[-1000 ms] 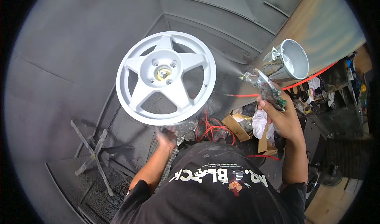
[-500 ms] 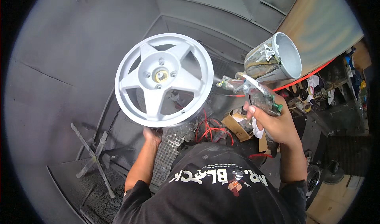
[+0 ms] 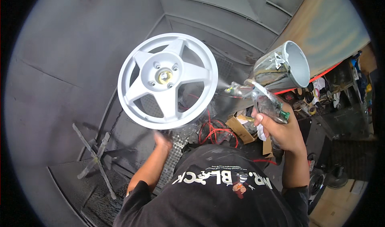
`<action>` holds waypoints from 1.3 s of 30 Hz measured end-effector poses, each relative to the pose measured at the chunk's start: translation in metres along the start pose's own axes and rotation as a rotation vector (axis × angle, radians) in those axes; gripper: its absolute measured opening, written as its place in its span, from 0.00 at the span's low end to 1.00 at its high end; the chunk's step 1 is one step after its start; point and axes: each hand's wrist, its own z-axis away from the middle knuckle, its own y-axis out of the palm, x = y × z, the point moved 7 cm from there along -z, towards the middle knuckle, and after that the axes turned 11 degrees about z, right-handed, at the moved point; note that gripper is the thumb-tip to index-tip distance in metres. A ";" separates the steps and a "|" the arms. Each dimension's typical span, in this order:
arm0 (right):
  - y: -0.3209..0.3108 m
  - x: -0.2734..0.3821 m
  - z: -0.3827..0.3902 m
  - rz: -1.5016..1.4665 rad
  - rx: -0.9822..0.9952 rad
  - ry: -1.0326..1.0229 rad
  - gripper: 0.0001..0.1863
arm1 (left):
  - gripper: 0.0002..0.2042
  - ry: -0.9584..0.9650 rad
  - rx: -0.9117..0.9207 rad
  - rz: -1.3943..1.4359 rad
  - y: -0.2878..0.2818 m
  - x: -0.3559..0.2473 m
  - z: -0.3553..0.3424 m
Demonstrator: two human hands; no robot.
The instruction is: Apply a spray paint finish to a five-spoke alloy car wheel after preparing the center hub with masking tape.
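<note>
A pale grey-white five-spoke wheel rim (image 3: 165,102) faces up in front of me, with several bolt holes around a yellowish centre. My right hand (image 3: 278,127) is closed around a spray gun (image 3: 262,100), its nozzle pointed left at the rim's right edge. Faint mist shows by the nozzle. On top of the gun sits a tilted metal paint cup (image 3: 276,68), streaked with paint. Just below the rim's near edge is my left hand (image 3: 162,140), blurred; its fingers are hidden, so its grip cannot be made out.
A crossed metal stand (image 3: 95,158) is at lower left. Red hose (image 3: 216,134) lies coiled beyond my torso, beside an open cardboard box (image 3: 240,129). Cluttered shelves (image 3: 321,92) are on the right. Grey walls (image 3: 80,38) enclose the far and left sides.
The rim has turned, its spokes now at different angles. My left hand has shifted right beneath it. The spray gun and cup have moved slightly down and right.
</note>
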 end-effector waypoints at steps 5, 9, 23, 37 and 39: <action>0.014 0.009 -0.006 -0.119 0.069 -0.064 0.19 | 0.29 -0.113 -0.060 0.095 0.022 0.049 0.043; 0.010 0.002 -0.015 -0.058 -0.055 -0.055 0.21 | 0.25 -0.109 -0.063 0.118 0.024 0.025 0.035; 0.002 -0.004 -0.001 0.014 -0.073 -0.066 0.22 | 0.36 0.277 0.069 0.122 0.025 -0.114 -0.004; -0.001 -0.020 -0.011 0.028 -0.124 -0.049 0.21 | 0.38 -0.120 -0.011 0.079 0.007 0.037 0.044; -0.006 -0.023 -0.010 0.036 -0.144 -0.045 0.21 | 0.38 -0.202 0.114 0.121 0.013 0.045 0.050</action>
